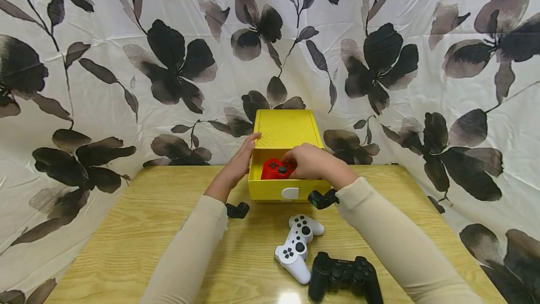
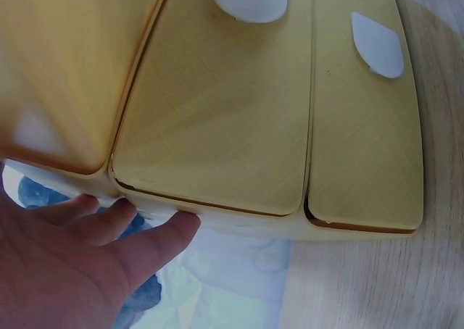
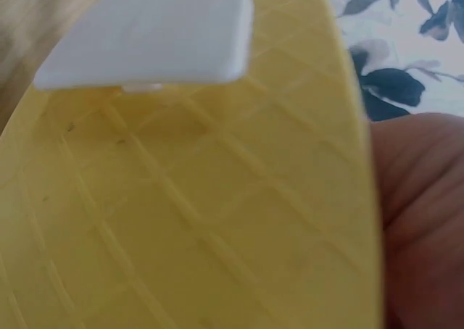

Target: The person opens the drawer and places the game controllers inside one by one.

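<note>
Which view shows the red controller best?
The head view: it looks into the open drawer and shows the red controller there, partly covered by the right hand. Neither wrist view shows it; both face yellow drawer fronts.

Drawer [image 1: 266,190]: open from above; its front wall and white handle [image 1: 289,193] block a low approach.
Inside: red controller [image 1: 273,171] in the left part, right hand [image 1: 314,161] over the right — only a slim gap at the left end.
Box's left side: barred by the left hand [image 1: 238,163].
Behind: floral cloth [image 1: 228,83] hangs close.
Table, front: white controller [image 1: 293,247] and black controller [image 1: 347,271] obstruct.
Table [image 1: 126,229], left: wide passage beyond the left sleeve [image 1: 190,247].
</note>
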### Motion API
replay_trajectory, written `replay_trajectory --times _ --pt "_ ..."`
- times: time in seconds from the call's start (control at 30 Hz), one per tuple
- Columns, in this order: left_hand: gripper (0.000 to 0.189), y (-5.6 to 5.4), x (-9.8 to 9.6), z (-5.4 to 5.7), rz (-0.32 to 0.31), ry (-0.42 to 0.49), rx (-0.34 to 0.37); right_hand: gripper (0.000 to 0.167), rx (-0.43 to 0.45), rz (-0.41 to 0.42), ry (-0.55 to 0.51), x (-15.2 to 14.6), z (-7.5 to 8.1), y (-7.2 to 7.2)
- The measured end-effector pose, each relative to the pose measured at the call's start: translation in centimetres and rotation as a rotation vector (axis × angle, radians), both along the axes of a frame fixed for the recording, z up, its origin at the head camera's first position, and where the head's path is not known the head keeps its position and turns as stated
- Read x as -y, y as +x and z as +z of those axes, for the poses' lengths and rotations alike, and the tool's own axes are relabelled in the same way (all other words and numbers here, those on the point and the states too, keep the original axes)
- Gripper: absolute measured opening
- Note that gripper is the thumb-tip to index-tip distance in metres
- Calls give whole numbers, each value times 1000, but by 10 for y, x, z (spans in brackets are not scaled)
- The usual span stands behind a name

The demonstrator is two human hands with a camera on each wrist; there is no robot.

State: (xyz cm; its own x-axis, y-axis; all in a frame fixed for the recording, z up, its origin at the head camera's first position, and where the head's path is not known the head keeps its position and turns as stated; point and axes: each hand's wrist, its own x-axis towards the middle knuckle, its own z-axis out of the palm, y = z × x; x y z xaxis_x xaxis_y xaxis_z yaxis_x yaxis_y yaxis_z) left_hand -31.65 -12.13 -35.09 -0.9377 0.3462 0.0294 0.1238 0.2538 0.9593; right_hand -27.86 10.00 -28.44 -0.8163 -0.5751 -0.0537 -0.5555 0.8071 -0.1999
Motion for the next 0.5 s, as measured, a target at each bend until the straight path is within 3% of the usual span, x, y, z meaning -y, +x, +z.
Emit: replay_trajectory --times 0.2,0.5 --pt "50 -10 0 -13 29 -4 -24 42 -12 11 -55 -7 7 7" --pt "51 -10 0 -12 37 -16 -26 37 -99 2 -158 -18 11 22"
